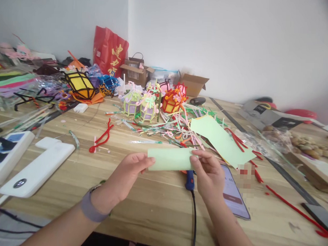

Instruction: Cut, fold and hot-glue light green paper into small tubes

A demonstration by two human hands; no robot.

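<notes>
A strip of pale green paper (171,159), curved or rolled lengthwise, is held level above the table. My left hand (127,174) pinches its left end between thumb and fingers. At the right end my right hand (209,174) grips the paper in the same way. Behind it lie larger pale green sheets (223,140) with red pipe cleaners (235,139) on top. A blue-handled corded tool (189,180) lies under the strip, its tip hidden by the paper. Beside my right hand rests a phone (235,195) with its screen lit.
Small pipe-cleaner lanterns (148,106) stand amid scattered strips and pipe cleaners. A yellow-and-black lantern (80,83) sits farther left. A white power bank (38,170) and a power strip (9,156) lie at the left. Walnut-like items (304,142) lie right; a red bag (108,51) stands behind.
</notes>
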